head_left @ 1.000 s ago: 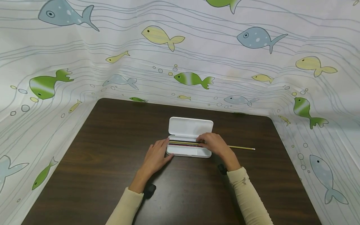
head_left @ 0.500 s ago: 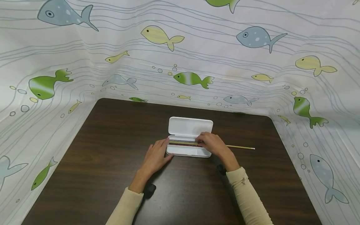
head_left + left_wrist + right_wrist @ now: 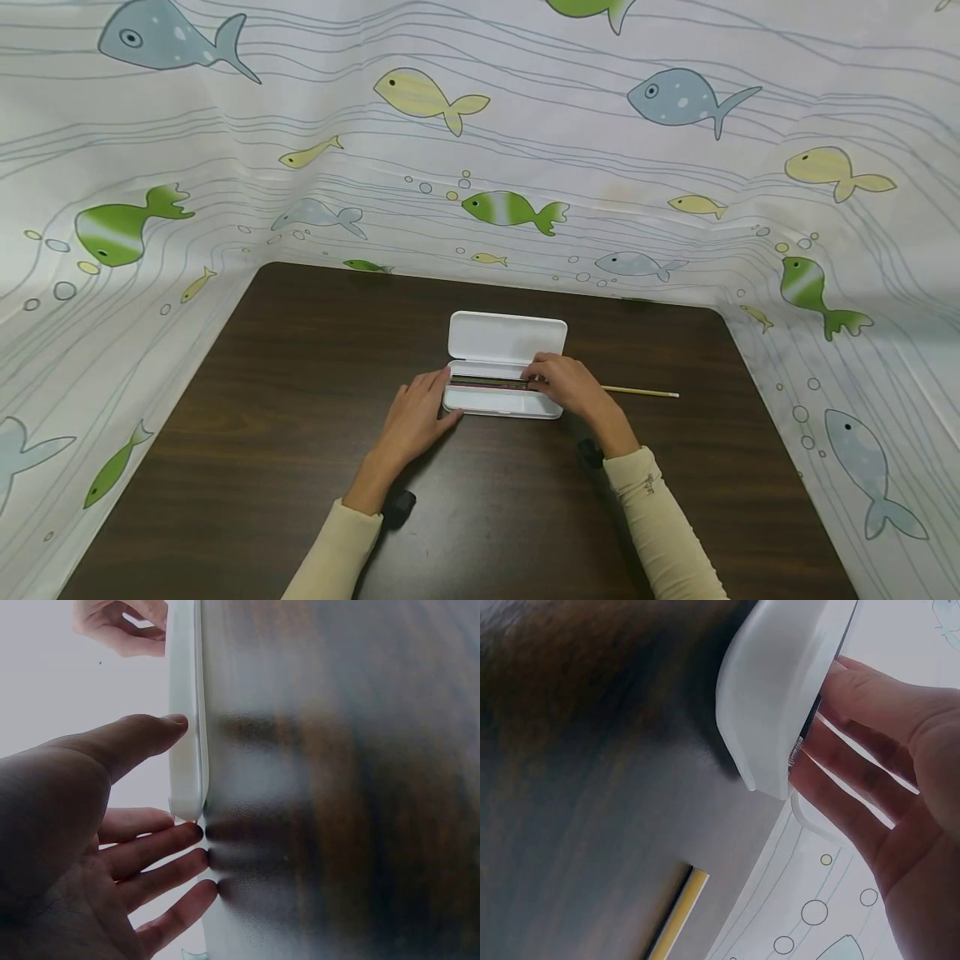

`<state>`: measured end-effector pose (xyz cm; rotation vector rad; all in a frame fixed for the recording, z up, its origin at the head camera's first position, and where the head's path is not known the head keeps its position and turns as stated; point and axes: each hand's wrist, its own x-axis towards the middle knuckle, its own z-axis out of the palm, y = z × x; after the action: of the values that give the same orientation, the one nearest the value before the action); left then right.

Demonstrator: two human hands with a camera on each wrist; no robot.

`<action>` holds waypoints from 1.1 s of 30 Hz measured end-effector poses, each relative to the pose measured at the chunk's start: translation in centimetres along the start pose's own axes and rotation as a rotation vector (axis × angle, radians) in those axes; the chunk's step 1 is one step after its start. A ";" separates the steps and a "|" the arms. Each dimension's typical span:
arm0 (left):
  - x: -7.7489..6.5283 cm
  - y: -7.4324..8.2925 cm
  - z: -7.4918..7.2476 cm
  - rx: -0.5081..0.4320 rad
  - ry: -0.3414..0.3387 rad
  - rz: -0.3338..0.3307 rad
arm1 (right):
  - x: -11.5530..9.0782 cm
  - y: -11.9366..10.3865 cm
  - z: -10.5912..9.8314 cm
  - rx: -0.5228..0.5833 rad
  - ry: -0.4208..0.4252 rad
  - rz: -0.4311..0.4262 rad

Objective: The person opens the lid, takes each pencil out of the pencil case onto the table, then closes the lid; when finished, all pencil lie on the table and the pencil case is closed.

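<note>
A white pencil case point(image 3: 498, 406) lies on the table with its lid point(image 3: 507, 336) swung back. Several thin pencils point(image 3: 486, 382), dark, yellowish and red, lie lengthwise inside it. My left hand point(image 3: 411, 423) touches the case's left end, thumb along the front side and fingers fairly straight at the corner. Over the right half of the case, my right hand point(image 3: 576, 389) has thumb and fingers pinching a dark pencil point(image 3: 810, 718) at the rim, as the right wrist view shows. My right fingers hide the pencils' right ends in the head view.
A yellow pencil point(image 3: 641, 391) with a whitish end lies on the dark wooden table point(image 3: 300, 400), just right of the case. A white cloth point(image 3: 570, 167) printed with fish hangs round the back and both sides of the table.
The pencils in the case have shifted slightly under my right fingers; the yellow stripe among them shows thinner and darker. My left hand and the case stay in place.
</note>
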<state>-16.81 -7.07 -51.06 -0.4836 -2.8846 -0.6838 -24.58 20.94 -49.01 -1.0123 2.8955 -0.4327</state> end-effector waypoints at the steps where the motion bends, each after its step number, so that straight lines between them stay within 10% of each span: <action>1: 0.0 0.0 0.1 0.000 0.004 0.003 | 0.0 0.0 0.0 -0.002 0.002 -0.002; 33: 0.0 0.0 -0.1 -0.002 -0.021 -0.012 | -3.7 2.6 -3.8 -0.057 0.175 0.010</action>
<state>-16.77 -7.12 -50.99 -0.4770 -2.9089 -0.6874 -23.70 26.12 -46.30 -1.0156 3.0826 -0.4635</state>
